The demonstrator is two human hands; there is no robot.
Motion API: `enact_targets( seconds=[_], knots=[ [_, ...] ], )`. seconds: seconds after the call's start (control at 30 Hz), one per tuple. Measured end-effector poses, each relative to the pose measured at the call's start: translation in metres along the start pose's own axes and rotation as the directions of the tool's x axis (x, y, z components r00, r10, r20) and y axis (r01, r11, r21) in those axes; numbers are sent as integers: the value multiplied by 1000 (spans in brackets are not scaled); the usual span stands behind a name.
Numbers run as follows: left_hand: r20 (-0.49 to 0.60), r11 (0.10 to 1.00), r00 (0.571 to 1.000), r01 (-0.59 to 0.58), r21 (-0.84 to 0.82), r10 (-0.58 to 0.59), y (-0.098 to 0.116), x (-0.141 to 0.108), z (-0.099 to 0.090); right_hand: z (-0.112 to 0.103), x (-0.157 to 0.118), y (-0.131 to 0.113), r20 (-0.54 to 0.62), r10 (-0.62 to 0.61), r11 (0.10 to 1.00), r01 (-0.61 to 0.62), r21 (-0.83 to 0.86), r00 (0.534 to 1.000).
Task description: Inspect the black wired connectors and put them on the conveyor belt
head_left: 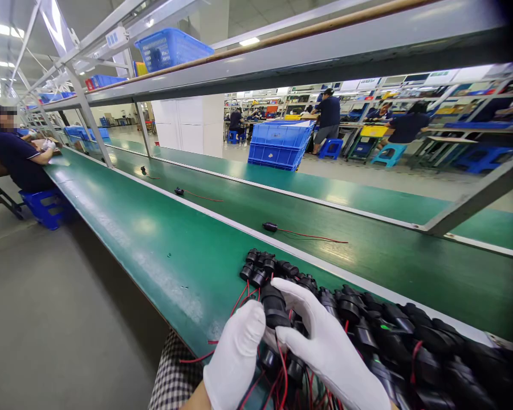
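Note:
In white gloves, both my hands hold one black cylindrical part with a ridged collar, tilted above the green bench. My left hand presses its curled fingers on the near left side. Around the top and the right side, my right hand wraps its thumb and fingers. Red and dark wires hang below the hands; which of them belong to the held part I cannot tell. A dense pile of similar black parts lies to the right, and a small cluster stands just beyond my hands.
Beyond a pale divider strip, a green conveyor belt carries spaced black parts, including one with a red wire. A metal shelf frame spans overhead. A co-worker sits far left. Blue crates stand beyond the line.

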State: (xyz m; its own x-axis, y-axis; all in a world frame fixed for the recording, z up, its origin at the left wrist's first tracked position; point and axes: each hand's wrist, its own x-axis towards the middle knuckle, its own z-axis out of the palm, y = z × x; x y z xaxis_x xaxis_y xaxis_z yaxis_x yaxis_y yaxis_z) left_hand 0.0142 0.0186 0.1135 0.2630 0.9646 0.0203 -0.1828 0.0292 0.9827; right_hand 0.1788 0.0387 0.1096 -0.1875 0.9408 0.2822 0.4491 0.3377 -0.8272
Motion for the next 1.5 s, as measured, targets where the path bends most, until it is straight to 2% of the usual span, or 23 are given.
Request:
enact_targets(
  seconds=[0.07, 0.13, 0.23, 0.33, 0.47, 0.6, 0.8, 0.9, 0.97, 1.0, 1.07, 1.1, 1.17, 1.2, 1.27, 1.33, 1.37, 1.43, 1.5],
  knots=[
    [56, 1000, 998, -28, -3, 28, 5, 1, 0, -3, -2, 1, 1, -159, 979, 158, -131, 987],
    [103, 997, 992, -77, -19, 78, 7, 3, -1, -7, -3, -1, 48, -314, 929, 318, -189, 948],
    [80, 984, 984, -166, 57, 161, 5, 4, -6, -16, -2, -7, 134, -405, 881, 425, -208, 904],
    [50, 953, 969, -246, 176, 241, 2, 4, -11, -23, -1, -10, 184, -415, 876, 446, -185, 891],
    [83, 911, 948, -320, 260, 309, 0, 4, -14, -26, -2, -11, 177, -413, 880, 442, -173, 893],
    [127, 890, 938, -347, 296, 324, 0, 4, -13, -22, -6, -14, 169, -430, 859, 459, -225, 887],
    [211, 837, 920, -388, 385, 329, -2, 5, -12, -16, -7, -25, 90, -439, 841, 444, -311, 894],
    [173, 821, 918, -396, 411, 356, -9, 5, -11, -16, -3, -27, 62, -355, 910, 360, -206, 933],
    [113, 799, 912, -401, 448, 394, -16, 4, -9, -16, 0, -27, 66, -193, 981, 194, -4, 979],
    [82, 777, 902, -408, 479, 423, -19, 3, -9, -16, 2, -26, 87, -97, 989, 86, 121, 992],
    [29, 726, 880, -410, 552, 475, -22, 1, -7, -15, 4, -25, 159, 61, 937, -112, 332, 985],
    [5, 711, 874, -398, 580, 486, -21, 0, -7, -14, 5, -25, 195, 107, 900, -178, 398, 975],
    [-43, 733, 892, -342, 588, 450, -17, -3, -7, -13, 6, -25, 242, 149, 850, -249, 464, 959],
    [-61, 775, 915, -300, 557, 398, -15, -4, -7, -13, 6, -25, 261, 149, 836, -262, 482, 954],
    [-56, 901, 972, -191, 388, 230, -11, -4, -7, -14, 5, -27, 314, 121, 807, -278, 522, 942],
    [34, 994, 999, -38, 100, 34, -12, -3, -5, -15, 4, -27, 367, 90, 785, -292, 545, 926],
    [95, 996, 995, 48, -71, -41, -14, -2, -3, -15, 4, -27, 380, 86, 785, -298, 543, 921],
    [217, 901, 967, 212, -379, -136, -21, 1, -1, -15, 4, -23, 377, 110, 803, -306, 511, 920],
    [359, 723, 918, 362, -588, -168, -26, 4, 1, -13, 5, -16, 356, 129, 824, -300, 480, 925]
  ],
)
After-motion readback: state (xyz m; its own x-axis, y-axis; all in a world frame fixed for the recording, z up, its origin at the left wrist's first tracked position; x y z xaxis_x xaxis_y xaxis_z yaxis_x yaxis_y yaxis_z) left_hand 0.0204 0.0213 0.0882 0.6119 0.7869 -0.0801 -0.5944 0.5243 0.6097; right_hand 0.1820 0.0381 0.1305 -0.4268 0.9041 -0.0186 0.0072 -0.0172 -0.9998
